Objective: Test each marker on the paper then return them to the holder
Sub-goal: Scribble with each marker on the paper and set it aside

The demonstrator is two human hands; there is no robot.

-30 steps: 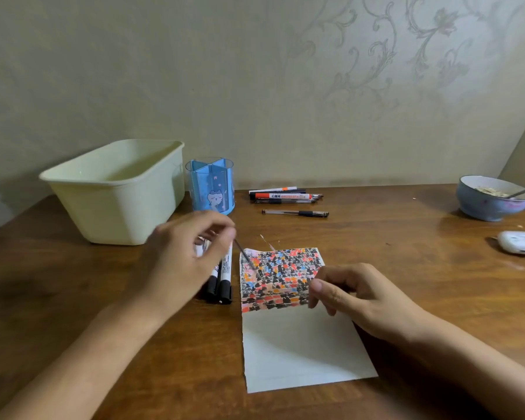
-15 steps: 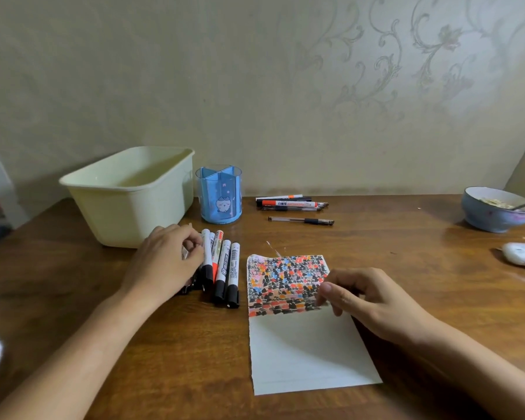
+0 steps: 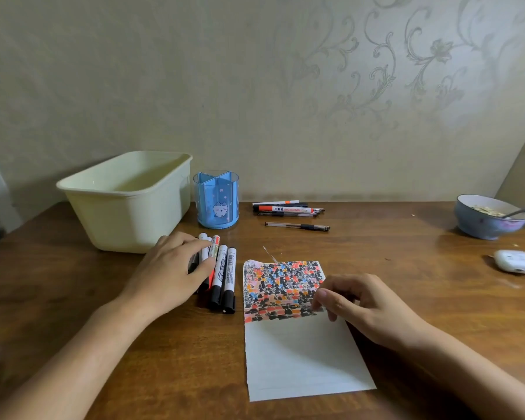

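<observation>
Patterned wallpaper rises behind the wooden counter (image 3: 406, 268) that fills the lower frame. At left of centre sits a pale tub (image 3: 125, 204), and just right of it the blue holder (image 3: 216, 200), its compartments showing nothing inside. Below them my left hand (image 3: 167, 268) lies over a row of markers (image 3: 223, 277) (white barrels, black caps toward me), fingers (image 3: 194, 242) lightly bent across the leftmost ones; I cannot tell whether they grip any. Right of the markers lies the paper (image 3: 297, 359), its upper part covered in black, orange and blue marks. My right hand (image 3: 367, 307) rests at its right edge, fingers curled, thumb and forefinger together on the sheet. Above the paper, more pens (image 3: 288, 209) lie near the wall. At far right stand a bowl (image 3: 488, 221) and a white case (image 3: 515, 262).
</observation>
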